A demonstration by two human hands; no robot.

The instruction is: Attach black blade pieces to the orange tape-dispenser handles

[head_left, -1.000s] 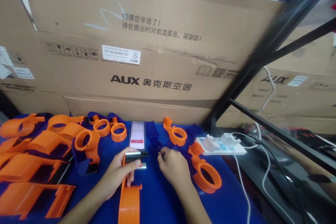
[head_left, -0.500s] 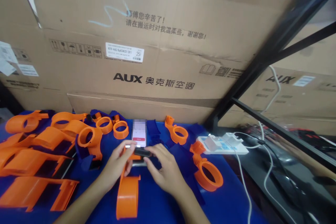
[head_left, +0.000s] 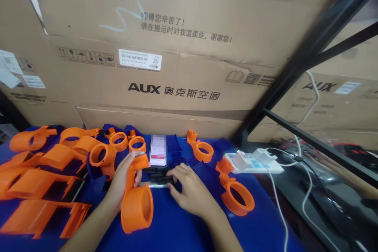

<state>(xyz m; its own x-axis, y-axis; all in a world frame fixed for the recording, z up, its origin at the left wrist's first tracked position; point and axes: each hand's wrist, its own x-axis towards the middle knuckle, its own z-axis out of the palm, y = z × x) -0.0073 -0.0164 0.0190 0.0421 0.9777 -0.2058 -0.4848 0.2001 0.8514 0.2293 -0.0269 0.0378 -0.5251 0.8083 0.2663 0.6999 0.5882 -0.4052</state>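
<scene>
My left hand [head_left: 122, 177] is closed around an orange plastic tape dispenser [head_left: 137, 208], its round ring hanging low and its clip-like head upright by my thumb. A black object with a stubby, handle-like shape [head_left: 161, 179] lies between the fingertips of my right hand [head_left: 189, 189]. What kind of thing it is I cannot make out. A pale, shiny strip [head_left: 156, 185] shows just below it. Behind my hands, a phone [head_left: 158, 151] with a lit screen lies on the blue table surface [head_left: 174, 232].
Several orange dispensers [head_left: 44, 183] crowd the left side. Two more [head_left: 203, 151] lie right of the phone, among dark blue pieces [head_left: 174, 143]. A white power strip [head_left: 271, 165] with cables sits right, near a black rack post [head_left: 295, 65]. A large carton [head_left: 177, 67] stands behind.
My left hand has tilted and moved the orange dispenser left, away from the black object. My right hand has shifted slightly down and right with the black object.
</scene>
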